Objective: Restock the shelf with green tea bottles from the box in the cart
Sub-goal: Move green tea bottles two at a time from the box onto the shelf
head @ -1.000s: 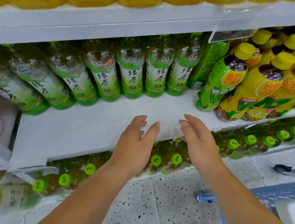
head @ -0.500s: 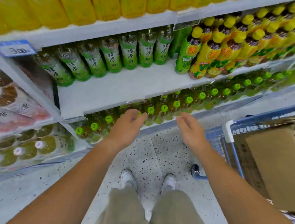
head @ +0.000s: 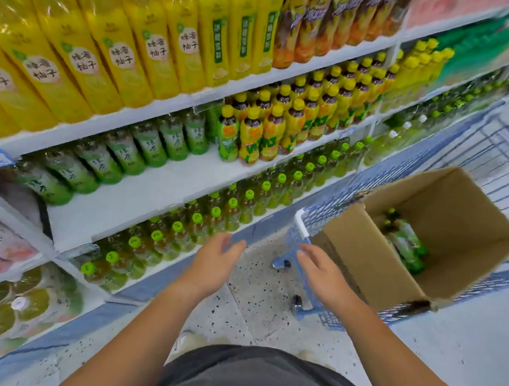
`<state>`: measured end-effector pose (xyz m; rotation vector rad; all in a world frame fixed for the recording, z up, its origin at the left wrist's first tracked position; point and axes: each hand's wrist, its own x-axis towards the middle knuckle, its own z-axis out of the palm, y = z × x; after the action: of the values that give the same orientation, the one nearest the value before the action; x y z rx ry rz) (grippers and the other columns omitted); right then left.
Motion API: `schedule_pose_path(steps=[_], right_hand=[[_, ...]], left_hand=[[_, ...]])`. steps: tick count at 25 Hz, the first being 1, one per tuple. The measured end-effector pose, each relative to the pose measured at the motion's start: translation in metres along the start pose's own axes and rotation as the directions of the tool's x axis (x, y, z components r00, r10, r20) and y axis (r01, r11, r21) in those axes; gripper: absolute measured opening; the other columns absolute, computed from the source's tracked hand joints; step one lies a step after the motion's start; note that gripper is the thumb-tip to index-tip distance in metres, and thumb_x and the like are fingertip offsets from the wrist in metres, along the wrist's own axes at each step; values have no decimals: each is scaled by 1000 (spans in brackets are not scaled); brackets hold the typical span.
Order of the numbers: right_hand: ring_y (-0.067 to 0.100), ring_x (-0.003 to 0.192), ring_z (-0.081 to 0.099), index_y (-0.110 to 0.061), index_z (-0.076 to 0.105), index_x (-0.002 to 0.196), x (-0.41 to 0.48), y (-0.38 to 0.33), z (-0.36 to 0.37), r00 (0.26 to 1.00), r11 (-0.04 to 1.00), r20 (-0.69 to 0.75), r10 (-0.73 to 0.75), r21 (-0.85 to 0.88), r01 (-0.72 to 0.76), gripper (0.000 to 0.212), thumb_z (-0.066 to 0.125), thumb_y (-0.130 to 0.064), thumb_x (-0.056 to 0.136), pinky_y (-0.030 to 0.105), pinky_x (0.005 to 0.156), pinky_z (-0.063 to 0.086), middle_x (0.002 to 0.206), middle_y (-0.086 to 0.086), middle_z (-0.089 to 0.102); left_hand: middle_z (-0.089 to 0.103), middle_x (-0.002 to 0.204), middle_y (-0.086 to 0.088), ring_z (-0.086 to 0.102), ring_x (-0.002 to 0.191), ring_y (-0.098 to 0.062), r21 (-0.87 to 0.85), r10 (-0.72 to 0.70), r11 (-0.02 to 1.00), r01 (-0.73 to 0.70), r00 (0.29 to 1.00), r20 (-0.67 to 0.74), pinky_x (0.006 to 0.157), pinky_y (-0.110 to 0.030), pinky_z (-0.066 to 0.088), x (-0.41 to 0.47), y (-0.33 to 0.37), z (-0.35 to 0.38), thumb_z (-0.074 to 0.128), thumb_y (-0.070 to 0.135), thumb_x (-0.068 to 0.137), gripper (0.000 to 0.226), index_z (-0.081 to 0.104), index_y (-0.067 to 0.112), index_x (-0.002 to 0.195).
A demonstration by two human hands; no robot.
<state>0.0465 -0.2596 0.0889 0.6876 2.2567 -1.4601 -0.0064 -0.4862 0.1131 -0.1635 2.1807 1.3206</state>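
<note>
Left hand [head: 213, 266] and right hand [head: 321, 275] are hovering side by side over the floor [head: 256, 303], not touching, fingers loosely extended, each holding nothing. Just right of the right hand, the box [head: 365, 251] is sitting open in the cart [head: 497, 146], with green tea bottles [head: 408, 246] lying at its bottom. Above and left of the left hand, the shelf [head: 155, 190] is showing a bare white front, more tea bottles standing in a row [head: 146, 152] at its back.

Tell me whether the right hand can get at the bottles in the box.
Probably yes: the right hand is empty beside the cardboard box, whose top stands open, nothing covering the bottles deep inside.
</note>
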Motion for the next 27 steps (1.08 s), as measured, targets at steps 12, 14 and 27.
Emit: schedule_pose_path(steps=[12, 14, 27], right_hand=[[13, 127, 48, -18, 45, 146, -4, 88, -202, 999, 1000, -52, 16, -4, -16, 50, 42, -43, 104, 26, 100, 35, 143, -3, 50], [14, 131, 47, -18, 45, 147, 0, 100, -228, 996, 999, -72, 51, 9, -50, 49, 42, -42, 104, 28, 103, 36, 144, -4, 50], [20, 125, 54, -25, 49, 139, 74, 166, -310, 913, 925, -233, 334, 266, -271, 46, 40, -49, 101, 46, 108, 42, 132, -2, 57]], left_hand=[[40, 153, 2, 45, 135, -18, -43, -20, 999, 24, 995, 95, 99, -32, 40, -17, 105, 209, 48, 43, 103, 55, 36, 20, 151], [42, 151, 4, 47, 129, -15, -24, -33, 999, 37, 991, 129, 99, -31, 40, -17, 118, 233, 49, 43, 103, 56, 36, 19, 152], [56, 113, 9, 53, 103, -12, 340, -34, 934, -107, 923, 384, 88, -30, 42, 132, 226, 334, 47, 41, 103, 52, 39, 17, 148]])
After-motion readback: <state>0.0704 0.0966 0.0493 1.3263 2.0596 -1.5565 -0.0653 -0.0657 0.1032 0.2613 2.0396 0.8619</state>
